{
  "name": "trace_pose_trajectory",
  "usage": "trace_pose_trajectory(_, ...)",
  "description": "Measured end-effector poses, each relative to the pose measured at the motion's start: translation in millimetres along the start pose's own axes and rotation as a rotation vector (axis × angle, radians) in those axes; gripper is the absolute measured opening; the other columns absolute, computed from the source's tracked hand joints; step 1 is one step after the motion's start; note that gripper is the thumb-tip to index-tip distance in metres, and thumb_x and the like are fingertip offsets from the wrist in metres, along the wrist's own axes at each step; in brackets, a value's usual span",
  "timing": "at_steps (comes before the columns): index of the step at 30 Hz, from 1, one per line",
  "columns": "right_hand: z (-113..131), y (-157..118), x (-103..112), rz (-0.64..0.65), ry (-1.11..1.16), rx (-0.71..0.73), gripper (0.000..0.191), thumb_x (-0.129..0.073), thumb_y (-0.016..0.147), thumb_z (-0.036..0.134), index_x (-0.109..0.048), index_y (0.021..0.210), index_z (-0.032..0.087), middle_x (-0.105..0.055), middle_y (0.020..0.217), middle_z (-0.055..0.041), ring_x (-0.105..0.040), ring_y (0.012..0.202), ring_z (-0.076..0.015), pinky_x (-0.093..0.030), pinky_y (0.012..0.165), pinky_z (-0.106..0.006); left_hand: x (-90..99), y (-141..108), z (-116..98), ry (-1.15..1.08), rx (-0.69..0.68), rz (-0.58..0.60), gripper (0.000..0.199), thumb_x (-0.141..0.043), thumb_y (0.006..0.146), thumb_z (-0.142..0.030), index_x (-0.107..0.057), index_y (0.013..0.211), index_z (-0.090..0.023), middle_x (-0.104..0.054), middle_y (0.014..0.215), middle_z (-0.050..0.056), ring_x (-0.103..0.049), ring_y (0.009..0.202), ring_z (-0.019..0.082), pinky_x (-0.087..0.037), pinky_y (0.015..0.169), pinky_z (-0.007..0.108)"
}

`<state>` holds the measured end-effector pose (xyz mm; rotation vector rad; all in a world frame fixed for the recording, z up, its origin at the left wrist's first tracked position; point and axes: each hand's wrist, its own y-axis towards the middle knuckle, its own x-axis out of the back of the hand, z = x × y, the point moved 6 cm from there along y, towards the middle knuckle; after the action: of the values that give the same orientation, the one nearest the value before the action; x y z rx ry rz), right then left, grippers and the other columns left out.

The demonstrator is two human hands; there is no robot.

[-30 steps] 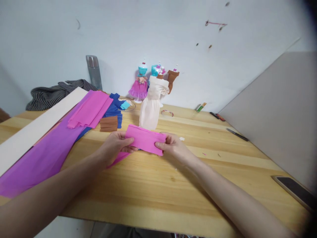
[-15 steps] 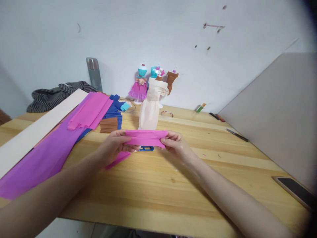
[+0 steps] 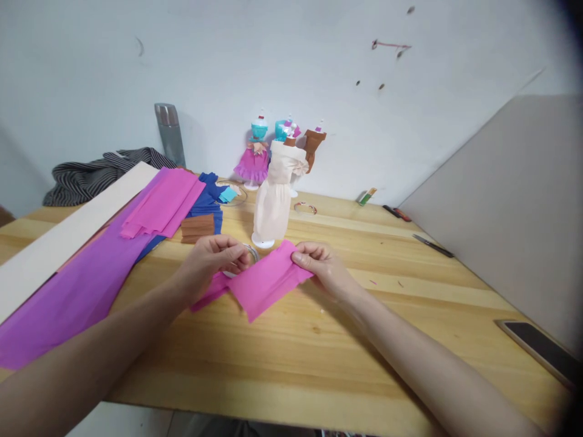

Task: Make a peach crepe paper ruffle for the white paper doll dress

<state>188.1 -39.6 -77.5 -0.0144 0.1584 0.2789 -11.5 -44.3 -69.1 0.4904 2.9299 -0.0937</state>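
Note:
A pink paper piece hangs from my right hand, pinched between thumb and fingers at its upper right. My left hand is closed just left of the piece, thumb and fingertips together; what they hold, if anything, is too small to tell. Behind its fingertips part of a silvery ring-shaped thing shows. Another pink strip lies on the table below my left hand. Beyond my hands a small dress form in a cream dress stands upright on a white base.
Purple paper, folded pink sheets and a brown piece lie left. Small dressed forms and a grey bottle stand near the wall. A phone and a pen-like tool lie right.
My left hand has let go of the pink piece, which was stretched level between both hands. It now hangs slanting down to the left from my right hand.

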Motion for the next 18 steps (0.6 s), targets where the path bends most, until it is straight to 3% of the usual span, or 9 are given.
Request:
trace_pose_trajectory(3,-1,-2,-3,-0.004,0.0,-0.017,0.029,-0.08,0.063,0.04,-0.067,0.062,0.015,-0.058,0.047,0.0028,-0.046,0.039,-0.0057,-0.035,0.04,-0.018,-1.8,0,-2,0.012,-0.024,-0.011,0.028,-0.07,0.074,-0.04,-0.068,0.08,-0.013,-0.069,0.078,0.004,-0.061,0.07,0.012,-0.046,0.066,0.023)
trace_pose_trajectory(7,-3,-7,-12,0.015,0.0,-0.052,0.029,-0.081,0.063,0.041,-0.067,0.064,0.015,-0.059,0.05,0.0023,-0.049,0.043,-0.0066,-0.038,0.043,-0.019,-14.6,0,5,0.056,0.016,0.065,0.048,-0.081,0.059,-0.025,-0.067,0.103,-0.015,-0.07,0.09,0.004,-0.062,0.081,0.014,-0.047,0.075,0.026)
trace_pose_trajectory(9,-3,-9,-17,0.04,-0.02,-0.068,0.029,-0.08,0.063,0.042,-0.068,0.065,0.015,-0.06,0.052,0.0018,-0.05,0.044,-0.0069,-0.038,0.044,-0.019,-20.5,-2,12,0.075,0.077,0.12,0.04,-0.081,0.055,-0.021,-0.069,0.092,-0.012,-0.069,0.081,0.003,-0.061,0.074,0.014,-0.046,0.069,0.025)
trace_pose_trajectory(12,-4,-9,-19,0.051,-0.05,-0.077,0.031,-0.08,0.063,0.043,-0.068,0.066,0.015,-0.059,0.052,0.002,-0.048,0.044,-0.0065,-0.036,0.044,-0.019,-20.5,-4,16,0.047,0.142,0.125,0.022,-0.077,0.062,-0.028,-0.065,0.07,-0.011,-0.062,0.064,-0.001,-0.053,0.056,0.008,-0.04,0.053,0.019)
trace_pose_trajectory(18,-8,-6,-12,0.04,-0.064,-0.081,0.033,-0.079,0.064,0.044,-0.065,0.064,0.014,-0.051,0.047,0.0051,-0.04,0.041,-0.0041,-0.028,0.042,-0.018,-10.2,-6,12,-0.004,0.182,0.032,0.029,-0.07,0.069,-0.039,-0.058,0.062,-0.013,-0.047,0.048,-0.005,-0.034,0.039,0.004,-0.023,0.037,0.016)
